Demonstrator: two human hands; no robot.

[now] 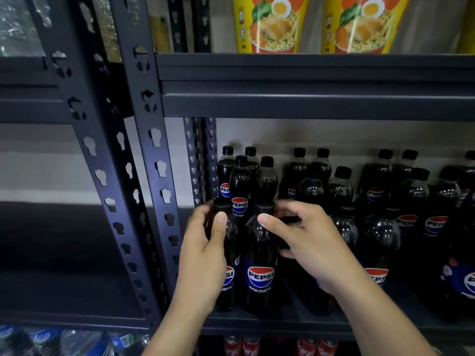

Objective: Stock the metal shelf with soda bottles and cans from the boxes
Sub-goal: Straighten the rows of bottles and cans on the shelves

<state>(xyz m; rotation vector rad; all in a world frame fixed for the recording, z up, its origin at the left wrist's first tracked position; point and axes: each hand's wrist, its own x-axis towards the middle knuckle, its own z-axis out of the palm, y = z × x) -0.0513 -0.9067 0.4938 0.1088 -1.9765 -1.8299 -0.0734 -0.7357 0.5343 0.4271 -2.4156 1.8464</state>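
Both hands grip front-row bottles on the shelf (282, 323): left hand (205, 250) around the corner bottle (226, 253), right hand (305, 240) on its neighbour (259, 265). Stocking appears well advanced; rows (341, 186) already fill this level, and no boxes show.

- The metal shelf (316, 106) is dark grey steel, with slotted upright posts at its left end and flat horizontal decks.
- Front-left bottle (227, 255): a dark Pepsi bottle with a black cap, upright at the shelf's front edge, just beside the left post, held at its neck.
- Front-centre bottle (259, 263): the same kind, upright, touching the front-left bottle on its right side, its red, white and blue label facing out and reading zero sugar.
- Stocked bottles (341, 186): many more black-capped Pepsi bottles stand upright in rows behind and to the right of that pair, reaching the shelf's back.
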